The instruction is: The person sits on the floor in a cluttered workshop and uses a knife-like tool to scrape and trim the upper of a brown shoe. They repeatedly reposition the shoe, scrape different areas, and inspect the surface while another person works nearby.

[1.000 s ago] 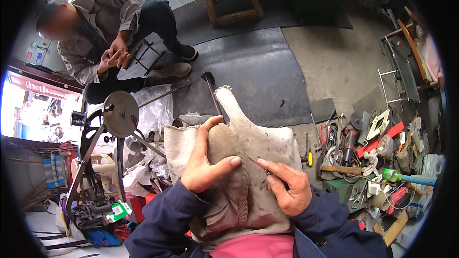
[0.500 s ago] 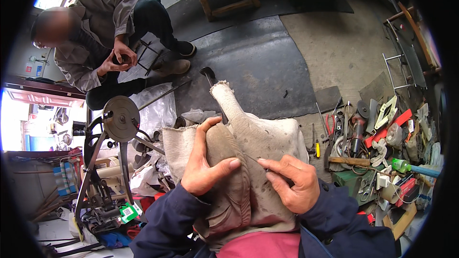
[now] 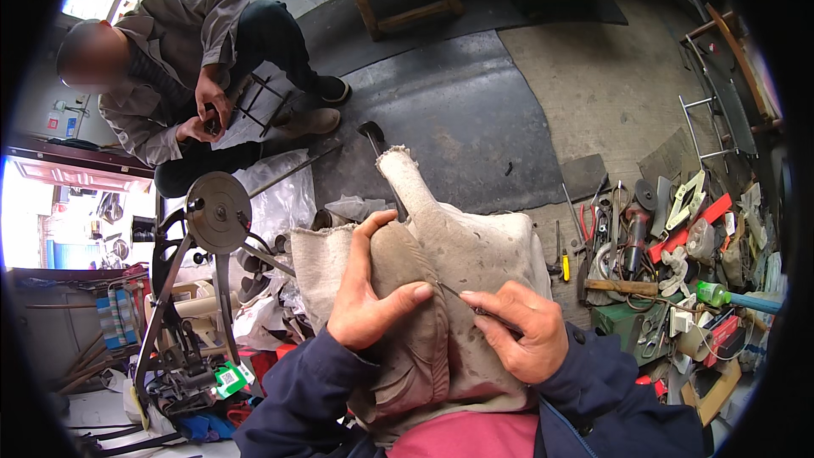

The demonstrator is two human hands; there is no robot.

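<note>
A taupe suede shoe [image 3: 395, 256] with a raised stitched seam lies over the stained off-white cloth [image 3: 487, 254] on my lap. My left hand [image 3: 366, 305] grips the shoe, its fingers wrapped round the far side and thumb pressed on top near the seam. In my right hand [image 3: 526, 326] is a thin pointed metal tool like an awl [image 3: 454, 291], pinched between thumb and fingers. Its tip meets the seam just right of my left thumb; whether it has gone in I cannot tell. Most of its handle is hidden in my palm.
A black iron machine with a round wheel [image 3: 218, 212] stands close on my left. Beyond it sits another person [image 3: 182, 42], holding something small. Pliers, a grinder [image 3: 636, 229] and loose tools crowd the right side. A dark mat [image 3: 449, 127] covers the floor ahead.
The awl's tip stays by the seam, with the tool turned slightly and its shaft showing more plainly. My left hand keeps its grip. The other person's hands have shifted lower.
</note>
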